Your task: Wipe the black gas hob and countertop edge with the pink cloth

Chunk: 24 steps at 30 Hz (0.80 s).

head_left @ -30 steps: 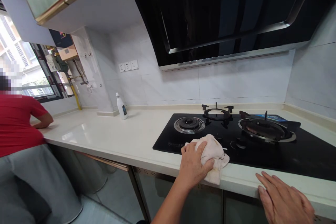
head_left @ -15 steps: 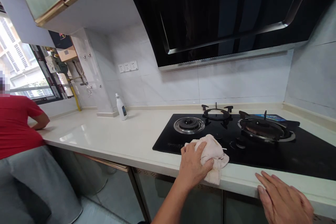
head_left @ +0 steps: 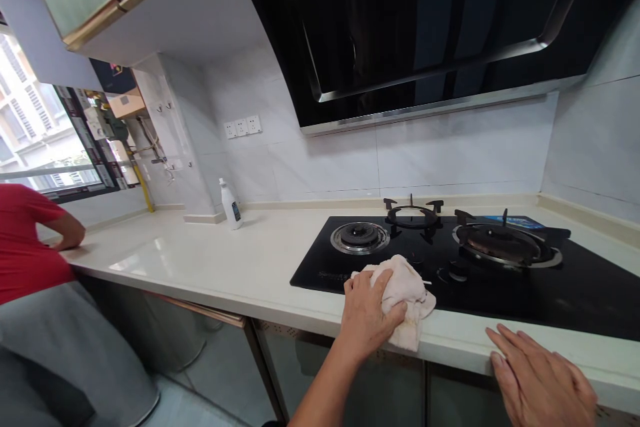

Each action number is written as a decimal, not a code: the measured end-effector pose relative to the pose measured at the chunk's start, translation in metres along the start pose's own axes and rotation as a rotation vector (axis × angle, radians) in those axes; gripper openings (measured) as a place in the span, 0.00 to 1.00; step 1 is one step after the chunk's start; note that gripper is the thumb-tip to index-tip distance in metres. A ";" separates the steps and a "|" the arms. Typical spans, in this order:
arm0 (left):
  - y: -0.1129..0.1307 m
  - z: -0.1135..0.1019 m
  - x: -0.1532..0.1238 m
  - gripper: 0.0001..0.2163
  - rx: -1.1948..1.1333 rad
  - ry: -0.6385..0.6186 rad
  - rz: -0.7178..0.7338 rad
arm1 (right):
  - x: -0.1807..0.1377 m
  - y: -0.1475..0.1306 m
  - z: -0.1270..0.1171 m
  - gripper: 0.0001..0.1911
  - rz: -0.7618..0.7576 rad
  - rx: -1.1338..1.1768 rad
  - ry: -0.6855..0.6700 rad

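- Pale rag (head_left: 411,295): bunched on front edge of black glass gas hob (head_left: 505,297), draping over white countertop (head_left: 175,250)
- Left hand (head_left: 367,315): fingers curled, narrow grip on rag
- Right hand (head_left: 539,377): fingers spread wide, empty, resting on counter edge

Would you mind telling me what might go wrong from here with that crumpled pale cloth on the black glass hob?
The crumpled pale cloth under the left hand lies close to a round black control knob, so it might catch and turn it. Pushed further across the hob, it might also snag on the black iron pan support.
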<state>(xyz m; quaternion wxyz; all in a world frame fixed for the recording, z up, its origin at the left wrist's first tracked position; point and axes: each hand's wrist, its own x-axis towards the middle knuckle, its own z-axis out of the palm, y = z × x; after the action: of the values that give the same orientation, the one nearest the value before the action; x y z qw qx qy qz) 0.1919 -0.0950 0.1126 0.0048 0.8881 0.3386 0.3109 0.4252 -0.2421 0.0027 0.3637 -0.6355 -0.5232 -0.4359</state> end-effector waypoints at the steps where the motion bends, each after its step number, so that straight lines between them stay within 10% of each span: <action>1: 0.000 0.000 0.000 0.30 -0.001 0.001 0.000 | 0.000 0.000 0.000 0.21 0.005 -0.001 -0.005; 24: -0.001 0.002 0.001 0.29 0.020 -0.001 0.003 | 0.002 -0.007 -0.004 0.19 0.078 0.039 -0.028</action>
<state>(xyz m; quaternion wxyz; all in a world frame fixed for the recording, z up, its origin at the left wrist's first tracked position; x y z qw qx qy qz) 0.1928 -0.0929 0.1108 -0.0044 0.8887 0.3406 0.3068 0.4173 -0.2438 0.0066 0.3853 -0.6544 -0.5112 -0.4024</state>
